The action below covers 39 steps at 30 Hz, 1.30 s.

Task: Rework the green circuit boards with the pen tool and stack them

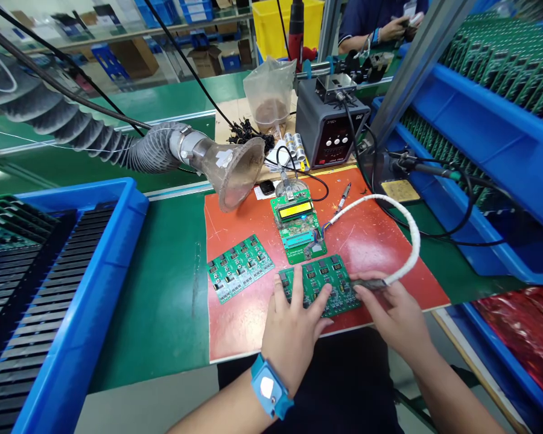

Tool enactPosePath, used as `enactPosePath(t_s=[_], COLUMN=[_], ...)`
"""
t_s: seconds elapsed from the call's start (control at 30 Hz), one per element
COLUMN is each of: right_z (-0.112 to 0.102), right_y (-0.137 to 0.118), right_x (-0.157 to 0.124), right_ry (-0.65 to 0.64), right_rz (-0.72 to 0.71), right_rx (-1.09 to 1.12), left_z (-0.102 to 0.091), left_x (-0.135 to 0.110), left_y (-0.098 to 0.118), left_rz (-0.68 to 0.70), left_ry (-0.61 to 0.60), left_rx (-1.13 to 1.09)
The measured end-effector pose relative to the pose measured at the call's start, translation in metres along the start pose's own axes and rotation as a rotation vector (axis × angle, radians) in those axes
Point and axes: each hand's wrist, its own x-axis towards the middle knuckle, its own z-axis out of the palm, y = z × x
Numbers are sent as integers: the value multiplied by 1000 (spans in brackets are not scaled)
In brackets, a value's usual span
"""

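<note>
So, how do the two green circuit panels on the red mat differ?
The left panel lies free, fully in view; the near panel is partly covered by the left hand, and the right hand holds a cabled tool at its edge. Both are green.

Lower centre: left hand (294, 319) is lying flat with fingers spread, covering the near-left part of the circuit board (330, 278). Right hand (398, 316) is pinching the tool (368, 283) and hiding its underside, so contact with the board cannot be told. Board markings are reading too small. Left edge is cutting off the blue tray (95, 289). Upper left, the hose (72, 129) is running out of frame. Top right, a co-worker (366, 18) is showing only arms and torso. Lower right, a red sheet (525, 331) is blurring into the corner.
</note>
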Motion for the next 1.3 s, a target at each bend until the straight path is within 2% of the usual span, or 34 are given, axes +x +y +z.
enactPosePath(t_s=[0.37, 0.7, 1.07, 1.3], right_z=[0, 1, 0, 1], right_y=[-1, 2, 0, -2], right_x=[0, -1, 0, 0], right_ry=[20, 26, 34, 36], right_rz=[-24, 3, -1, 26], right_rx=[-10, 2, -15, 26], left_z=[-2, 6, 20, 24], left_x=[-2, -10, -13, -14], left_y=[1, -30, -29, -30], left_rz=[-46, 110, 113, 120], left_ry=[-11, 103, 216, 221], left_rx=[35, -79, -84, -93])
